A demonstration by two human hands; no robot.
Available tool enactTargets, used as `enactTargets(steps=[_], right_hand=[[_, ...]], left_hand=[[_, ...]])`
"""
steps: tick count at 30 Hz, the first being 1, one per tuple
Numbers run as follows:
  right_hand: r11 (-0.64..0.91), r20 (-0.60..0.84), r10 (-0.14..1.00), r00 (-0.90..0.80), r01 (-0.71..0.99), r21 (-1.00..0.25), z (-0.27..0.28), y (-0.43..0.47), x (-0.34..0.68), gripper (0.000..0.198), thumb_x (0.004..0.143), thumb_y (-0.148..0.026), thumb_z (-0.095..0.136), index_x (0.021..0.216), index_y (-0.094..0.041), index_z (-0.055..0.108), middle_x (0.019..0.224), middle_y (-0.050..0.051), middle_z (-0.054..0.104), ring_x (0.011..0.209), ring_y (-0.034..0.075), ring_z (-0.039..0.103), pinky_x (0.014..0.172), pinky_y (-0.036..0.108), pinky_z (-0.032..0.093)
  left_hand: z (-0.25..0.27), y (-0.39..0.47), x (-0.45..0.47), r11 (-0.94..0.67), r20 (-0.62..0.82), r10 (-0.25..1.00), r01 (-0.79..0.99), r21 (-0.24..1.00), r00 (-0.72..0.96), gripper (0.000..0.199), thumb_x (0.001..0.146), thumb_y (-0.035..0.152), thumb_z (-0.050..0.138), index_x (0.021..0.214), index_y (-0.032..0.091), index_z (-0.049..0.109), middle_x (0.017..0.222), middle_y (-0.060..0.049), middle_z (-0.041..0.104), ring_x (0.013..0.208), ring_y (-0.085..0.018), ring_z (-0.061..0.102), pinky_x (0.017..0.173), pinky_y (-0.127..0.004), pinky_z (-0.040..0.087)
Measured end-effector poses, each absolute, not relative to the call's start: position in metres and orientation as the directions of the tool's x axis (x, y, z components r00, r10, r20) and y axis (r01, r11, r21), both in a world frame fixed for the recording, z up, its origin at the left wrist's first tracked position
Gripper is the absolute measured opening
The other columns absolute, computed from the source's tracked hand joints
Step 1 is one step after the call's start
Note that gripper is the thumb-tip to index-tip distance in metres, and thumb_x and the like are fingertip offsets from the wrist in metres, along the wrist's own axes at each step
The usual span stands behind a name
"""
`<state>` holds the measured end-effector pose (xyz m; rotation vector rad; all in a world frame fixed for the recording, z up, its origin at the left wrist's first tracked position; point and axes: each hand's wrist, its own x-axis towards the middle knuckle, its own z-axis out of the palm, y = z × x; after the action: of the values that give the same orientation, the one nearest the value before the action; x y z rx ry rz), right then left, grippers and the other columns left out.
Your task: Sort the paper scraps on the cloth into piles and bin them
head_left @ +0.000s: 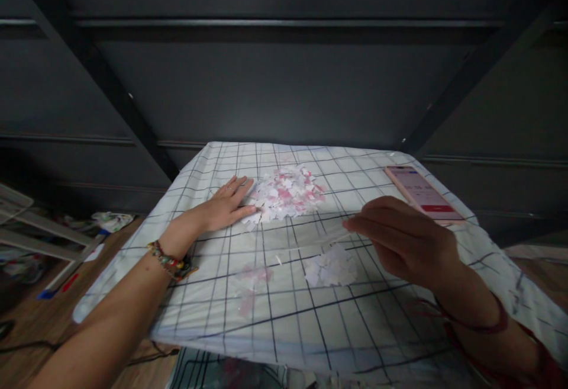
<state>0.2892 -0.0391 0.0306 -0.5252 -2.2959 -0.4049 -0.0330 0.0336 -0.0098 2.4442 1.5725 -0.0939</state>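
My left hand (pixel 228 204) lies palm down with fingers spread, touching the left edge of a loose pile of torn white and pink paper scraps (pixel 288 193). To the right, my right hand (pixel 399 235) is closed in a pinch just above the table. Its fingertips hold the edge of a thin, clear plastic sheet or bag (pixel 313 238); its full outline is hard to see. A smaller heap of white paper scraps (pixel 332 267) sits below the plastic. Some pinkish scraps (pixel 254 282), apparently under or in clear film, lie nearer the front edge.
A white tablecloth (pixel 213 294) with dark grid lines covers the table. A phone (pixel 423 193) with a lit screen lies at the back right. Dark grey panels (pixel 275 87) rise behind the table. White metal legs (pixel 66 264) stand on the wooden floor at left.
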Motion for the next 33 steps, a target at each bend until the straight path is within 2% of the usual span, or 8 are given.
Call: enactTargets(steps=[4, 7, 11, 16, 23, 29, 33], right_hand=[[0.845, 0.745, 0.283, -0.604, 0.525, 0.105, 0.035, -0.04, 0.296, 0.034, 0.078, 0.002, 0.045, 0.1, -0.022, 0.058, 0.081, 0.003, 0.062, 0.077, 0.016, 0.058, 0.066, 0.032, 0.052], [0.883, 0.703, 0.281, -0.654, 0.463, 0.078, 0.034, -0.039, 0.295, 0.033, 0.079, 0.002, 0.044, 0.099, -0.021, 0.057, 0.081, 0.003, 0.062, 0.078, 0.015, 0.057, 0.066, 0.031, 0.052], [0.919, 0.7, 0.233, -0.675, 0.388, 0.067, 0.028, -0.04, 0.285, 0.029, 0.079, 0.002, 0.046, 0.099, -0.015, 0.057, 0.084, 0.005, 0.064, 0.081, 0.016, 0.055, 0.067, 0.032, 0.052], [0.914, 0.749, 0.228, -0.622, 0.403, 0.056, 0.03, -0.043, 0.288, 0.027, 0.081, -0.001, 0.048, 0.1, -0.016, 0.058, 0.084, 0.005, 0.064, 0.083, 0.016, 0.055, 0.068, 0.031, 0.052], [0.944, 0.717, 0.193, -0.67, 0.326, 0.05, 0.027, -0.044, 0.275, 0.022, 0.084, -0.003, 0.044, 0.098, -0.014, 0.057, 0.083, 0.006, 0.065, 0.08, 0.016, 0.055, 0.066, 0.031, 0.052], [0.83, 0.79, 0.241, -0.563, 0.542, 0.133, 0.026, -0.038, 0.282, 0.035, 0.078, 0.003, 0.048, 0.103, -0.019, 0.057, 0.083, 0.003, 0.064, 0.079, 0.016, 0.057, 0.069, 0.031, 0.052], [0.829, 0.724, 0.269, -0.636, 0.535, 0.162, 0.026, -0.035, 0.286, 0.037, 0.076, 0.005, 0.042, 0.1, -0.018, 0.058, 0.081, 0.003, 0.064, 0.077, 0.015, 0.057, 0.066, 0.03, 0.053]], left_hand=[[-0.009, 0.031, -0.033, -0.491, -0.151, 0.838, 0.845, 0.213, 0.525, 0.098, 0.077, 0.078, 0.034, 0.147, 0.016, 0.003, 0.153, -0.015, -0.001, 0.139, -0.034, -0.004, 0.111, -0.049, 0.011], [-0.008, 0.03, -0.031, -0.538, -0.139, 0.804, 0.806, 0.247, 0.579, 0.108, 0.07, 0.08, 0.044, 0.147, 0.019, 0.0, 0.153, -0.014, -0.005, 0.139, -0.035, -0.005, 0.111, -0.049, 0.01], [-0.008, 0.03, -0.03, -0.552, -0.141, 0.791, 0.794, 0.255, 0.596, 0.11, 0.069, 0.078, 0.049, 0.147, 0.02, -0.001, 0.153, -0.014, -0.007, 0.139, -0.036, -0.006, 0.111, -0.05, 0.01], [-0.007, 0.029, -0.031, -0.551, -0.134, 0.792, 0.792, 0.264, 0.596, 0.104, 0.073, 0.075, 0.047, 0.147, 0.02, -0.001, 0.153, -0.015, -0.005, 0.139, -0.035, -0.006, 0.111, -0.05, 0.01], [-0.006, 0.028, -0.03, -0.556, -0.141, 0.783, 0.784, 0.276, 0.606, 0.103, 0.073, 0.078, 0.044, 0.147, 0.021, -0.001, 0.153, -0.014, -0.003, 0.139, -0.034, -0.005, 0.112, -0.05, 0.009], [-0.008, 0.03, -0.032, -0.571, -0.118, 0.783, 0.782, 0.252, 0.61, 0.098, 0.077, 0.076, 0.038, 0.147, 0.02, -0.001, 0.153, -0.014, -0.002, 0.139, -0.034, -0.004, 0.111, -0.049, 0.011], [-0.008, 0.029, -0.033, -0.569, -0.105, 0.789, 0.785, 0.244, 0.605, 0.091, 0.081, 0.074, 0.032, 0.147, 0.02, 0.001, 0.153, -0.013, 0.0, 0.14, -0.033, -0.002, 0.111, -0.048, 0.012]])
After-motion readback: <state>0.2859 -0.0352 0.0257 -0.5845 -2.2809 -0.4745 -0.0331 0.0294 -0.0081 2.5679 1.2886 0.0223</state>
